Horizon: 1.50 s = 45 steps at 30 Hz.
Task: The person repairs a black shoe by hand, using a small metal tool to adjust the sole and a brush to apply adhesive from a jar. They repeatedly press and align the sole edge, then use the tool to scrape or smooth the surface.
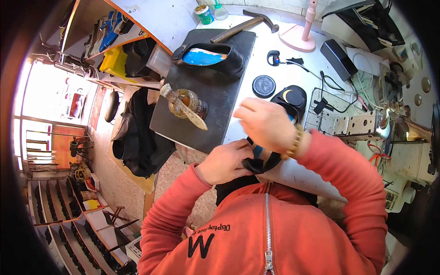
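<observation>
My left hand point(224, 161) is closed on the side of a black shoe point(258, 166) with a blue lining, held in front of my body at the table's edge. My right hand point(268, 124) is just above it, fingers bent together; anything in them is hidden. Beyond that hand shows a black rounded piece point(293, 98) with a yellow patch; whether it belongs to the same shoe, I cannot tell. Another black shoe point(231, 64) with a blue insole lies on a dark board point(220, 98). A glass jar point(198, 107) of amber stuff stands there, a smeared brush point(190, 113) across its top.
A hammer point(243, 28), a green-white tin point(204, 16) and a small bottle point(220, 11) are at the back. A round black lid point(264, 86), a pink stand point(305, 39) and a black box point(338, 59) with cables sit toward the right. Dark cloth point(140, 137) hangs left.
</observation>
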Each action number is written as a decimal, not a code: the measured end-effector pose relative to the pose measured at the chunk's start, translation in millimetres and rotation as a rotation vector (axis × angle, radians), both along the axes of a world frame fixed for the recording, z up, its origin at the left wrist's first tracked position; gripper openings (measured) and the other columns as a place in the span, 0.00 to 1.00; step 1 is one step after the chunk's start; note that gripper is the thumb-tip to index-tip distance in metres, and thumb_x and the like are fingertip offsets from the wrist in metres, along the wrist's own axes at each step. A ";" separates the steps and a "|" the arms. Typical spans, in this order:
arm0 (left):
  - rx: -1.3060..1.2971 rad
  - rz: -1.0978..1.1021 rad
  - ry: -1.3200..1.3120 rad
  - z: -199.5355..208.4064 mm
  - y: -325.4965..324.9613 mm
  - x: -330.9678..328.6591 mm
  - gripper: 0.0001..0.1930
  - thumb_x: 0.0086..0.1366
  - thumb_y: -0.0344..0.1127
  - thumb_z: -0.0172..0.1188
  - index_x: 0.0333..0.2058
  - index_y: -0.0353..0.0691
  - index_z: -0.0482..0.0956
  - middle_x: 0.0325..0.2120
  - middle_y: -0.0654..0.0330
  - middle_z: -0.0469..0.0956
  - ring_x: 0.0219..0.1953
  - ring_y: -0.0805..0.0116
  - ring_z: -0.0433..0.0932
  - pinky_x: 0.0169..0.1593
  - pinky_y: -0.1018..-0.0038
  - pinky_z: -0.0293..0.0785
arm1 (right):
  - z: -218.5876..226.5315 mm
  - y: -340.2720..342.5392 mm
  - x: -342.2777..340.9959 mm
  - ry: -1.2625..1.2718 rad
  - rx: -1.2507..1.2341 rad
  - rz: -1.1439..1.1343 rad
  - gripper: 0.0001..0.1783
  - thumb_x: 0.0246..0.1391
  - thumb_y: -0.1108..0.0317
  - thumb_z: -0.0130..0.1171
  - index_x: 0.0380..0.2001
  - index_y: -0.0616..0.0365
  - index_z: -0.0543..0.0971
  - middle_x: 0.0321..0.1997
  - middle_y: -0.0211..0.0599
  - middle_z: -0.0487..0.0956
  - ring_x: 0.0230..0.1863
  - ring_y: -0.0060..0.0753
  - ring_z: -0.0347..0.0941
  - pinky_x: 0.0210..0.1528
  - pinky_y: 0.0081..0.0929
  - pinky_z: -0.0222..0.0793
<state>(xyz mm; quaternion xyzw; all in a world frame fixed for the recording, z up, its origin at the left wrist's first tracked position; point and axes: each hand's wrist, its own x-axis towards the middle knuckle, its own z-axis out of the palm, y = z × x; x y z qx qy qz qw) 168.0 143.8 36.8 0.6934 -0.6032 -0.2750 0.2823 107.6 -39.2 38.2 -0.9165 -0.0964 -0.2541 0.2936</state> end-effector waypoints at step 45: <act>0.118 -0.186 0.065 -8.6 -27.3 16.8 0.06 0.51 0.35 0.65 0.26 0.44 0.77 0.23 0.60 0.74 0.28 0.57 0.77 0.28 0.65 0.70 | -25.1 17.2 -93.4 0.546 0.363 0.062 0.09 0.43 0.70 0.60 0.30 0.53 0.73 0.30 0.34 0.75 0.36 0.42 0.74 0.37 0.37 0.66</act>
